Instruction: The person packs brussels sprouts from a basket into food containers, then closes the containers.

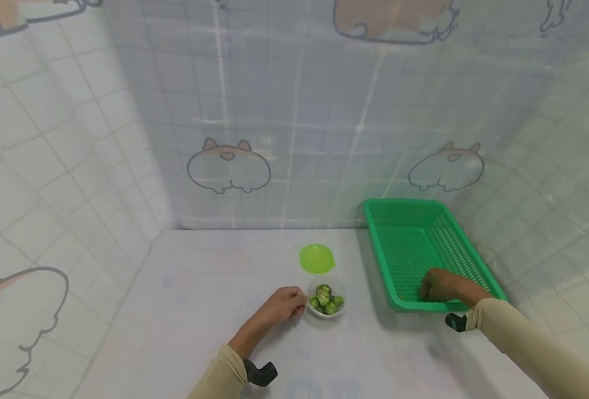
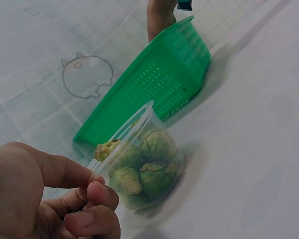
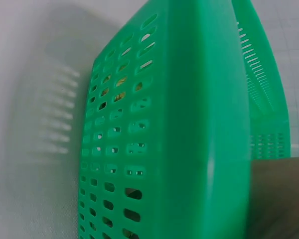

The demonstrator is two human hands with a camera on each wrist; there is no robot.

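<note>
A clear plastic cup (image 1: pixel 326 299) full of small Brussels sprouts (image 2: pixel 157 144) stands on the white table. My left hand (image 1: pixel 285 306) pinches its rim between thumb and fingertips, as the left wrist view shows up close. Over at the right, my right hand (image 1: pixel 439 285) reaches down inside the near end of a green plastic basket (image 1: pixel 381 252). Its fingertips are hidden, and I cannot tell what they hold. Through the slots of the basket wall in the right wrist view, small yellowish-brown bits (image 3: pixel 120 87) show.
Just behind the cup lies a round lime-green lid (image 1: pixel 317 259). Sheeting printed with cartoon animals (image 1: pixel 228 166) hangs along the back and both sides. The white table (image 1: pixel 199 310) stretches out to the left of the cup.
</note>
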